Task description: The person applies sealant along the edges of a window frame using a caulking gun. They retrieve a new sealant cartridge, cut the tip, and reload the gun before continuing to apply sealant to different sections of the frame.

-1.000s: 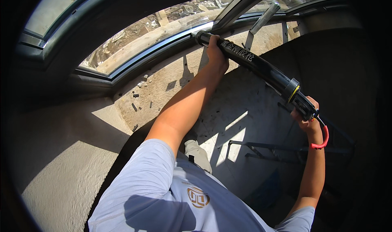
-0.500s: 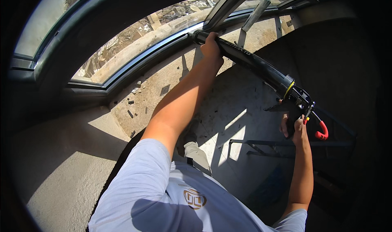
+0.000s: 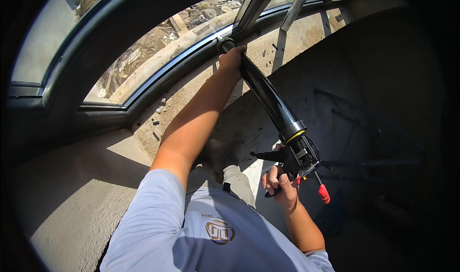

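Both my hands hold a black caulking gun that slants from the window frame down toward my right side. My left hand wraps around the barrel close to its front end. There the nozzle tip meets or nearly meets the lower edge of the window frame; exact contact is hard to make out. Around the handle, below the trigger, my right hand is closed. A yellow ring marks the barrel's back end, and a rod with a red hooked end sticks out behind.
A dusty concrete sill with small dark scraps runs below the curved window. A silvery cylinder leans by the glass at the upper right. A dark metal frame stands on the shadowed floor at right. Rough pale wall lies left.
The gun's back end has swung down and left with my right hand, so the gun stands steeper. My left hand and the nozzle have shifted slightly left along the frame.
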Motion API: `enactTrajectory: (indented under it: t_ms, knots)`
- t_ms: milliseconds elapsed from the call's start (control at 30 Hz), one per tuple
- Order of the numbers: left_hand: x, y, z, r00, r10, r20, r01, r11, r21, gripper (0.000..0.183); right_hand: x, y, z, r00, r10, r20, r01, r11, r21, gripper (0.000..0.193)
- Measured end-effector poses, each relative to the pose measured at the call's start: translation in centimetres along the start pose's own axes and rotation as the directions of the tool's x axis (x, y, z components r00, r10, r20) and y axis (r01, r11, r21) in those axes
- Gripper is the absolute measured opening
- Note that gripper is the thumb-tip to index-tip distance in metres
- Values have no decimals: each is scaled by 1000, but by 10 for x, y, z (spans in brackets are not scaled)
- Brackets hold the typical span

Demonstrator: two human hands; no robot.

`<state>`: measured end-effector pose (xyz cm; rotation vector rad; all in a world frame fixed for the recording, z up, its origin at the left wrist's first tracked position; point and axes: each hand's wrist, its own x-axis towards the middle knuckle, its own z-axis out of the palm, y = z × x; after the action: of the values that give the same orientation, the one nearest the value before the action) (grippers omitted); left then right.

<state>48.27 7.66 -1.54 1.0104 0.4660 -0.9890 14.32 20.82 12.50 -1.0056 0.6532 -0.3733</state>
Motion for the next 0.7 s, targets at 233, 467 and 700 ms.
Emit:
enactTrajectory:
  t_ms: [233, 467, 700]
  knots:
    - [4, 3, -16, 994, -34, 107, 19, 990, 139, 49, -2, 36, 22, 999, 25, 20, -25, 1000, 10, 84]
    - [3, 4, -22, 993, -36, 117, 1, 959, 284, 31, -2, 58, 24, 996, 88, 19, -88, 995, 37, 86]
    - [11, -10, -32, 991, -24, 130, -12, 963, 269, 32, -8, 108, 5, 990, 82, -114, -80, 996, 28, 36]
